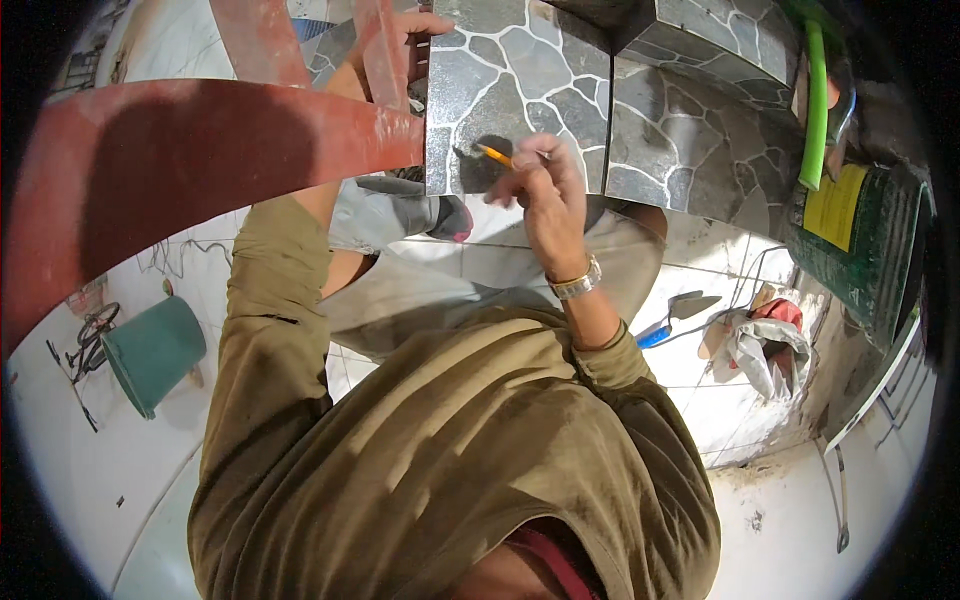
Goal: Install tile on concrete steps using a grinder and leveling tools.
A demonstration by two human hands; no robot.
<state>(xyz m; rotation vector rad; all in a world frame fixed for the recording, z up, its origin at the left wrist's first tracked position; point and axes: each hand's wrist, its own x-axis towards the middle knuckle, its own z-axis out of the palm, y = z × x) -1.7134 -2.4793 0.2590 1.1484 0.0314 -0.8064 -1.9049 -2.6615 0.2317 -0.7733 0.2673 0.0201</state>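
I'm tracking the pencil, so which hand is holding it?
The right hand, wearing the watch, holds the orange pencil; the left hand is at the edge of a stone-patterned tile.

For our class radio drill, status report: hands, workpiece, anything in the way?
Right hand holding orange pencil over grey stone-patterned tile. Left hand at tile's left edge. Red beam crossing in front of left forearm.
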